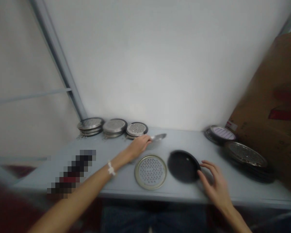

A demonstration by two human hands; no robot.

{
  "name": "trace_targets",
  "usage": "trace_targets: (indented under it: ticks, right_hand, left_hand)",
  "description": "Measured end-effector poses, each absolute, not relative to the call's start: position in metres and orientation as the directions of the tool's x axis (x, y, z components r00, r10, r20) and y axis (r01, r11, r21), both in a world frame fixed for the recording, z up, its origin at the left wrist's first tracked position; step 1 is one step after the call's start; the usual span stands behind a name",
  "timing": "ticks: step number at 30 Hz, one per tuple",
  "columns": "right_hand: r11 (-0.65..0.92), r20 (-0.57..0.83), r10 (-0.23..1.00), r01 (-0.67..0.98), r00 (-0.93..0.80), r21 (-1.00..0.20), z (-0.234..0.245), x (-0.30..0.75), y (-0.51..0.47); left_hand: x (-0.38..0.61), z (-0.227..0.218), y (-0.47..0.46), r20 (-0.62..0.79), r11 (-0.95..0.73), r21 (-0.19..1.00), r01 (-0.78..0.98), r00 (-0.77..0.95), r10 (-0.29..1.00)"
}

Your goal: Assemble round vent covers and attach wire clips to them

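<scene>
My left hand (138, 146) reaches across the grey table (116, 184) and is closed on the edge of a thin shiny metal piece (159, 137) lifted just above the surface. A round perforated metal disc (150, 171) lies flat near the front edge, below that hand. Right of the disc a black round lid (183, 165) sits tilted on the table. My right hand (214, 183) rests beside the lid's right rim with fingers spread, fingertips touching or almost touching it.
Three stacks of perforated metal discs (114, 127) stand along the back left by the wall. More round trays (244, 154) lie at the right, in front of a brown cardboard box (271, 106). A blurred patch (71, 173) covers something at the left.
</scene>
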State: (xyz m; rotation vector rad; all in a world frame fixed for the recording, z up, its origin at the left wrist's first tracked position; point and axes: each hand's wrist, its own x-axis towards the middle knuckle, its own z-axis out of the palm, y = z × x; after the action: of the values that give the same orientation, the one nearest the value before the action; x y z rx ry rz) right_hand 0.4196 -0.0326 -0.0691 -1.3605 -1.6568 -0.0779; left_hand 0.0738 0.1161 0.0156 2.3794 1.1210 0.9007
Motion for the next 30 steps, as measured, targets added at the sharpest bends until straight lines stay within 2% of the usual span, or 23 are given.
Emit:
trace_targets:
  ticks: [2, 4, 8, 12, 16, 20, 23, 27, 30]
  right_hand:
    - [0.397, 0.726, 0.683, 0.794, 0.081, -0.461, -0.065, 0.412, -0.036]
    - [0.422, 0.717, 0.695, 0.783, 0.043, -0.456, -0.058, 0.394, -0.039]
    - [0.482, 0.593, 0.797, 0.708, -0.111, -0.516, -0.04, 0.341, -0.04]
    - [0.488, 0.469, 0.856, 0.644, -0.218, -0.589, -0.039, 0.302, -0.027]
    - [0.48, 0.404, 0.874, 0.621, -0.272, -0.62, -0.049, 0.29, -0.016]
    - [0.489, 0.385, 0.87, 0.638, -0.307, -0.595, -0.055, 0.285, -0.018]
    - [0.477, 0.362, 0.877, 0.667, -0.317, -0.572, -0.056, 0.282, -0.024]
    - [0.492, 0.35, 0.868, 0.711, -0.353, -0.502, -0.056, 0.28, -0.031]
    - [0.516, 0.363, 0.849, 0.746, -0.383, -0.42, -0.055, 0.281, -0.033]
  left_hand:
    - [0.067, 0.026, 0.111, 0.415, -0.552, 0.642, 0.532, 0.365, 0.833]
    - [0.06, 0.031, 0.104, 0.377, -0.478, 0.73, 0.488, 0.297, 0.878]
    - [0.055, 0.021, 0.086, 0.204, -0.346, 0.84, 0.419, 0.347, 0.915]
    - [0.053, -0.003, 0.073, 0.081, -0.267, 0.852, 0.45, 0.391, 0.917]
    - [0.045, -0.014, 0.074, 0.097, -0.279, 0.79, 0.547, 0.338, 0.936]
    - [0.039, -0.011, 0.07, 0.181, -0.343, 0.676, 0.652, 0.305, 0.935]
    - [0.039, -0.01, 0.061, 0.208, -0.408, 0.551, 0.728, 0.353, 0.912]
    - [0.043, -0.011, 0.052, 0.191, -0.486, 0.31, 0.817, 0.447, 0.874]
    - [0.046, -0.01, 0.051, 0.184, -0.505, 0.299, 0.81, 0.47, 0.863]
